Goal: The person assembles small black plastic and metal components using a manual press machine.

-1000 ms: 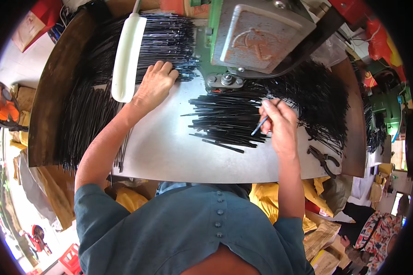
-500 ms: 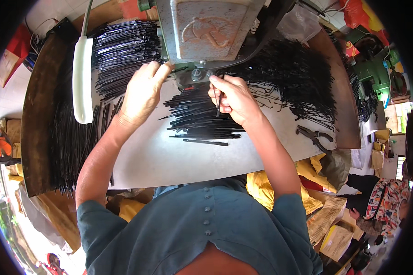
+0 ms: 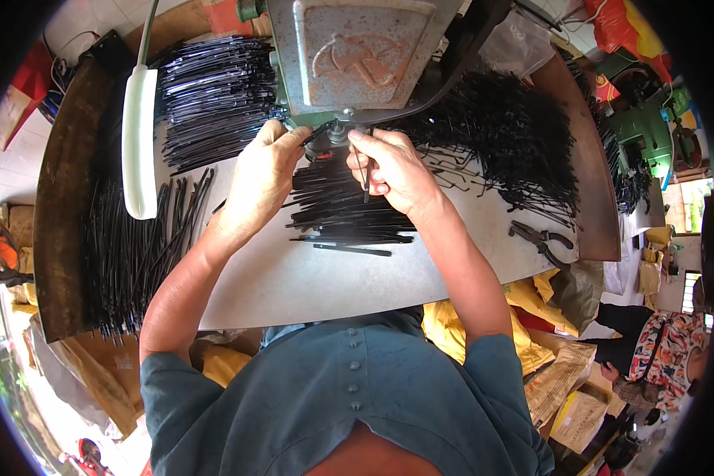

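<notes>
My left hand (image 3: 266, 163) pinches a slim black metal strip (image 3: 319, 132) between thumb and fingers, its tip at the bolt-like tool (image 3: 338, 132) under the grey-green press machine (image 3: 365, 24). Part of this strip seems to pass beneath my hand. On the other side of the tool, my right hand (image 3: 397, 170) is closed on a thin black rod (image 3: 367, 176), which points down from the curled fingers. A heap of black strips (image 3: 345, 210) lies on the metal tabletop (image 3: 309, 289) below both hands.
More black strips are stacked at the far left (image 3: 218, 95) and near left (image 3: 123, 254). Tangled black rods (image 3: 523, 135) cover the right side, with pliers (image 3: 541, 240) before them. A white lamp (image 3: 140, 143) hangs at left. Another person (image 3: 658, 345) is at far right.
My left hand has moved right and closer to the press tool, bringing the black strip to it. My right hand has shifted slightly left, still holding the rod.
</notes>
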Demonstrator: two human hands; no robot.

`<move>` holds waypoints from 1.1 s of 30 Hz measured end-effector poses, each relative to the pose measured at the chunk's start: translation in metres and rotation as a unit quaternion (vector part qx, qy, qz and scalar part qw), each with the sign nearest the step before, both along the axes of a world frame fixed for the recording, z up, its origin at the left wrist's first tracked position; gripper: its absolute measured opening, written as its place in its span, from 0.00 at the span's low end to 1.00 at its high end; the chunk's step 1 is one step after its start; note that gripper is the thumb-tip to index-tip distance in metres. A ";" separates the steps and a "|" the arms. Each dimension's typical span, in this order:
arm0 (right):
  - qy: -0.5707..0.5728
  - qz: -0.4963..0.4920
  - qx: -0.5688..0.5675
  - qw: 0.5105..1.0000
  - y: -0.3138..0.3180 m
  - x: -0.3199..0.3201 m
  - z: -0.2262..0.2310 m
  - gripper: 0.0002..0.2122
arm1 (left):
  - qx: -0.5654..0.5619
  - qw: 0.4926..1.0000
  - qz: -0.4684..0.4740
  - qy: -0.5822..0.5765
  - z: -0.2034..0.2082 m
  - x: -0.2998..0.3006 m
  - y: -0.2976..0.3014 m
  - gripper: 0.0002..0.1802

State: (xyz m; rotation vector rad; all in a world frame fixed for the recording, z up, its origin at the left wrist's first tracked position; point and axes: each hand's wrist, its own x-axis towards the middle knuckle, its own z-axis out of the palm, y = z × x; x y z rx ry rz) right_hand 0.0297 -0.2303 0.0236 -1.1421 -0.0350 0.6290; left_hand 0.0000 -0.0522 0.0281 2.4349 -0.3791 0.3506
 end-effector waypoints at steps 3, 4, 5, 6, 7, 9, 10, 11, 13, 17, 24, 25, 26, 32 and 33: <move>-0.004 0.003 -0.008 1.000 0.001 -0.001 0.000 0.09 | -0.020 1.000 -0.009 -0.003 -0.001 -0.002 0.000 0.13; 0.004 0.000 -0.012 1.000 0.001 -0.001 -0.001 0.09 | -0.021 1.000 -0.011 -0.003 -0.001 -0.002 -0.001 0.13; 0.012 -0.002 -0.016 1.000 0.001 0.000 -0.002 0.09 | -0.023 1.000 -0.012 -0.002 -0.001 -0.001 -0.001 0.13; 0.010 -0.002 -0.016 1.000 0.002 0.001 -0.003 0.09 | -0.022 1.000 -0.012 -0.004 -0.002 0.000 -0.001 0.13; 0.010 -0.001 -0.016 1.000 0.002 0.001 -0.003 0.09 | -0.022 1.000 -0.014 -0.007 -0.004 -0.001 -0.002 0.13; 0.010 0.001 -0.015 1.000 0.003 0.000 -0.002 0.09 | -0.022 1.000 -0.014 -0.010 -0.005 -0.002 -0.001 0.13; 0.002 -0.003 -0.019 1.000 0.003 0.000 -0.002 0.09 | -0.013 1.000 -0.018 -0.012 -0.005 -0.001 -0.001 0.14; -0.005 -0.006 -0.023 1.000 0.003 -0.001 -0.002 0.09 | -0.004 1.000 -0.022 -0.012 -0.005 -0.001 -0.001 0.15; 0.003 -0.009 -0.025 1.000 0.004 -0.002 -0.002 0.09 | 0.005 1.000 -0.027 -0.013 -0.005 -0.002 0.000 0.15; 0.010 -0.012 -0.001 1.000 0.004 -0.001 -0.003 0.09 | 0.192 0.978 -0.028 -0.080 0.005 -0.003 0.004 0.21; 0.000 -0.027 -0.044 0.999 0.003 -0.003 -0.001 0.09 | -0.244 0.881 -0.010 0.406 0.032 -0.014 0.024 0.09; -0.008 -0.031 -0.041 0.999 0.009 -0.005 0.000 0.10 | -0.303 0.843 -0.008 0.445 0.033 -0.021 0.022 0.08; -0.015 -0.034 -0.039 0.999 0.013 -0.007 0.002 0.10 | -0.361 0.799 -0.004 0.481 0.034 -0.027 0.017 0.09; 0.016 0.014 0.019 1.000 0.017 -0.017 0.004 0.09 | -0.377 0.790 -0.033 0.482 0.033 -0.038 0.004 0.10; 0.031 0.016 0.021 0.999 0.013 -0.018 0.006 0.09 | -0.394 0.770 -0.033 0.500 0.033 -0.035 0.005 0.10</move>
